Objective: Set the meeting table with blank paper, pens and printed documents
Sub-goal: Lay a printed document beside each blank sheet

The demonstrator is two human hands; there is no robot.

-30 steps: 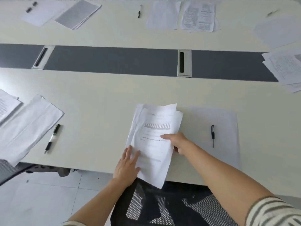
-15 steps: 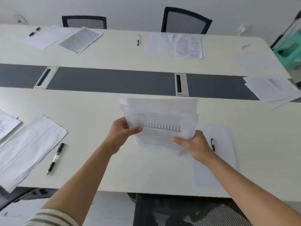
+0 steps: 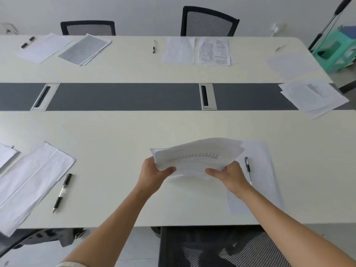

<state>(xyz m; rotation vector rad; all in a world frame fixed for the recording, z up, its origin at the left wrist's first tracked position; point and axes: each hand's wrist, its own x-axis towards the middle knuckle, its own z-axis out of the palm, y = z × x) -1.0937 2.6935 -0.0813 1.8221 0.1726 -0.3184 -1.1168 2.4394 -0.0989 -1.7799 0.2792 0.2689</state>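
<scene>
While your left hand (image 3: pixel 154 174) is pinching one end of the documents (image 3: pixel 196 157) and your right hand (image 3: pixel 231 176) the other, you're holding them bowed over the bench (image 3: pixel 115 141), beside the pen (image 3: pixel 248 167).

On the worktop (image 3: pixel 115 132) lay a left pen (image 3: pixel 63 191), a right pen (image 3: pixel 248 170) and a far pen (image 3: pixel 154 46): three in plain sight. Print showed on four: the held stack (image 3: pixel 196 157), far-left stack (image 3: pixel 84 49), far-middle stack (image 3: pixel 214 51) and right stack (image 3: pixel 312 97). Blank paper (image 3: pixel 265 180) lay in five spots. There were two cable slots (image 3: pixel 207 96) and two far chairs (image 3: pixel 209 22).
</scene>
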